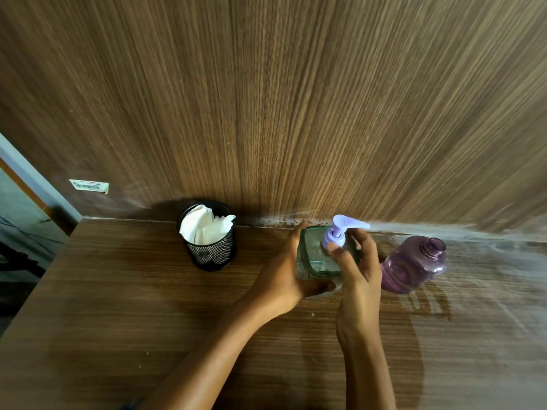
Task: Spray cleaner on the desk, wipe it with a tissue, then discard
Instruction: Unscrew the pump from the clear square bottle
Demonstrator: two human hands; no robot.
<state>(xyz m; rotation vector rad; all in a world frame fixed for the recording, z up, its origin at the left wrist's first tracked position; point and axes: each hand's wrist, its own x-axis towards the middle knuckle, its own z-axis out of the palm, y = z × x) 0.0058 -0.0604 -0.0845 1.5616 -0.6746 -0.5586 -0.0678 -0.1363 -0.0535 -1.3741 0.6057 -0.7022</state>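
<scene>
Cleaner bottle (322, 255): clear, greenish, square-shouldered plastic, upright on the desk (118, 291) near its far edge, long axis vertical; lilac pump (343, 229) on top, flat spout pointing right. Left hand (284, 279) wrapped round the bottle's left side, fingers curled along the far wall, thumb on the near one. Right hand (355, 270) grasping the pump collar from the near right, thumb and fingers pinched on its neck. Just right of the bottle, apart from it: translucent purple jar (414, 264), rounded, ribbed, uncapped, open neck leaning far-right. Left, well apart: black wire-mesh cup (210, 247), cylindrical, holding crumpled white tissue (204, 229). Desk of brown wood-grain laminate, pale smears at right. Behind, panel (296, 99) of matching vertical grain, small white label (88, 186) at lower left.
</scene>
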